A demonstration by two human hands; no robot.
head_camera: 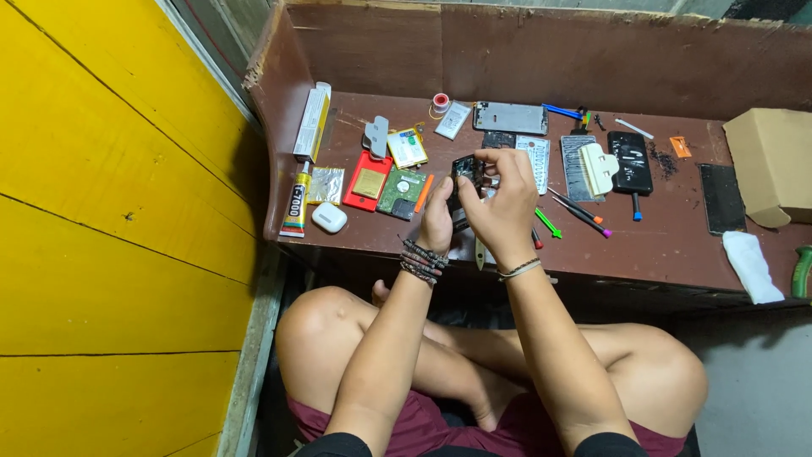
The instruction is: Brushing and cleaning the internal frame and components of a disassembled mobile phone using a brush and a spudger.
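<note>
Both my hands are raised over the front edge of a low brown wooden bench (677, 241). Between them is a small dark opened phone body (466, 172). My left hand (437, 222) supports it from below and left. My right hand (505, 203) wraps it from the right, fingertips on its top edge. Beaded bracelets circle my left wrist, thin bands my right. Beneath my hands, partly hidden, lie tweezers (480, 252) and other small tools.
On the bench: a glue tube (295, 203), a white earbud case (329, 217), a red phone shell (367, 181), a green circuit board (401, 191), a grey phone frame (510, 117), a black phone (631, 162), screwdrivers (580, 210), a cardboard box (774, 163), a white cloth (752, 266). A yellow wall stands left.
</note>
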